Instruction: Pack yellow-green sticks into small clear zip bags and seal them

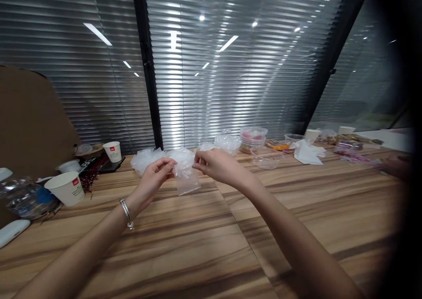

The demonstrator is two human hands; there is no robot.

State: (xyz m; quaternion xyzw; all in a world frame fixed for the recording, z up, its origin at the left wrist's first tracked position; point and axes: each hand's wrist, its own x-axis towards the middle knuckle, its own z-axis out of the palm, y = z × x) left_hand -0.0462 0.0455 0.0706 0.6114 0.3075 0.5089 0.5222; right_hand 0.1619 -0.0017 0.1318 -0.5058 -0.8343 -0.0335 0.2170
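Note:
A small clear plastic bag (187, 181) hangs upright between my two hands above the wooden table. My left hand (158, 172) pinches its upper left edge between thumb and fingers; a silver bracelet (127, 214) circles that wrist. On the other side, my right hand (214, 165) has its fingertips closed at the bag's upper right edge. Just behind the hands lie crumpled clear plastic bags (145, 158), and more clear plastic (228, 143) sits to their right.
Paper cups (67, 189) and a plastic bottle (26, 198) stand at the left beside a phone (112, 165). Stacked round containers (253, 136), an open clear container (266, 158) and white tissues (307, 152) line the back right. Window blinds (214, 70) rise behind the table (184, 250).

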